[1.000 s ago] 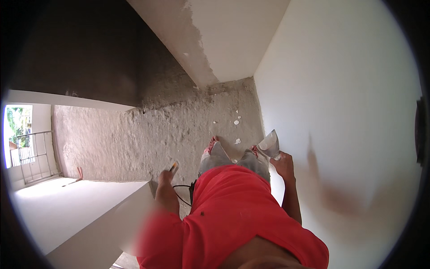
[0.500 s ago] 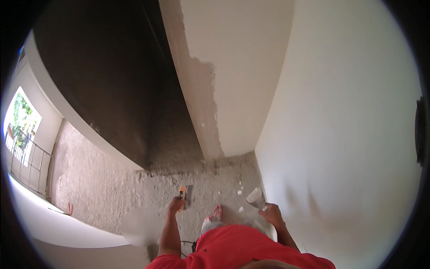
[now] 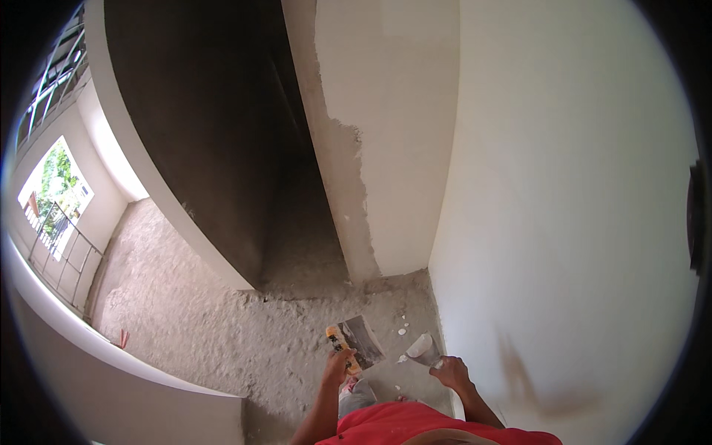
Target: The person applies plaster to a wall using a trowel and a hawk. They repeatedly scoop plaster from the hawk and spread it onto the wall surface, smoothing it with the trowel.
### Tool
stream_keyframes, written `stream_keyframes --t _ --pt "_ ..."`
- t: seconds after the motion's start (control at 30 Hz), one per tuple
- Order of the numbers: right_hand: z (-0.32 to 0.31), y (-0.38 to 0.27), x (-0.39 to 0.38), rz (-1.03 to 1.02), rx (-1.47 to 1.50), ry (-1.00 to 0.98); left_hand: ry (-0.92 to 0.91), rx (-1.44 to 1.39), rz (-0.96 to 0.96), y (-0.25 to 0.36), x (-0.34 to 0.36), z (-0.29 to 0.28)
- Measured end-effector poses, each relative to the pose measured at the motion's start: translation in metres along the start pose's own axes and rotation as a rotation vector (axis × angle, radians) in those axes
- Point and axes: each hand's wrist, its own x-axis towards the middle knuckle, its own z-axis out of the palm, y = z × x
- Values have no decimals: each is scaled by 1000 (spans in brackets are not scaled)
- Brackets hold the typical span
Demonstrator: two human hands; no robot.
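My left hand is closed around the orange handle of a wide putty knife. Its broad grey blade faces up and reaches toward the right. My right hand grips a smaller scraper, whose blade carries a mound of white putty near its far end. The two blades are side by side in front of my red shirt, with a small gap between them. Both tools are held above the rough floor.
White blobs dot the rough concrete floor. A smooth white wall stands close on my right. Ahead, a partly coated wall borders a dark doorway. A curved low wall and a window are on the left.
My left hand has moved right, bringing the wide putty knife nearer the scraper and turning its blade face up. My view has shifted, and the pale round shape at lower left is out of sight.
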Motion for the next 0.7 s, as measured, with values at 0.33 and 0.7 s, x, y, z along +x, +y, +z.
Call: stream_keyframes --t 0.33,0.7 --pt "42 -33 -44 -162 20 62 129 -120 170 -2 -64 -81" --pt "101 -120 -67 -237 5 -13 240 -320 227 6 -124 -211"
